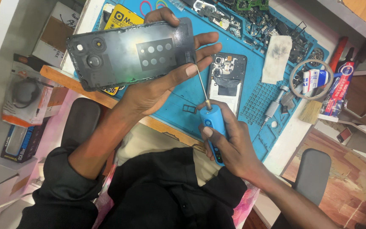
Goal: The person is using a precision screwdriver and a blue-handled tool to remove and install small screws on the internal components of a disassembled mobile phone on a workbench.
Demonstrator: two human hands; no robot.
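Left hand (157, 87) holds a dark phone back cover (130, 53) up above the blue work mat (250, 91), inner face toward the camera; fingers wrap the cover's right end, thumb across the front near the lower edge, the other fingertips showing behind the top and right edges; grip closed but looks light; right hand (229, 142) is closed in a fist round a blue electric screwdriver (212, 127), thumb on the body near the buttons, thin bit pointing up toward the cover's lower right corner; whether the tip touches the cover, cannot tell; opened phone body (227, 80) lies flat on the mat just right of the cover, internals showing; a second silver screwdriver (273, 106), a white cloth (277, 57), a brush (311, 111) and a tape ring (312, 78) sit further right; loose parts heaped along the mat's top edge; judgement: cover is thin, light plastic, flexes easily, glossy so somewhat slippery, camera cut-outs at the left end are the weak spots; best held by the long edges or one short end as here, not pinched mid-panel; screwdriver is rigid, light, one-hand tool.
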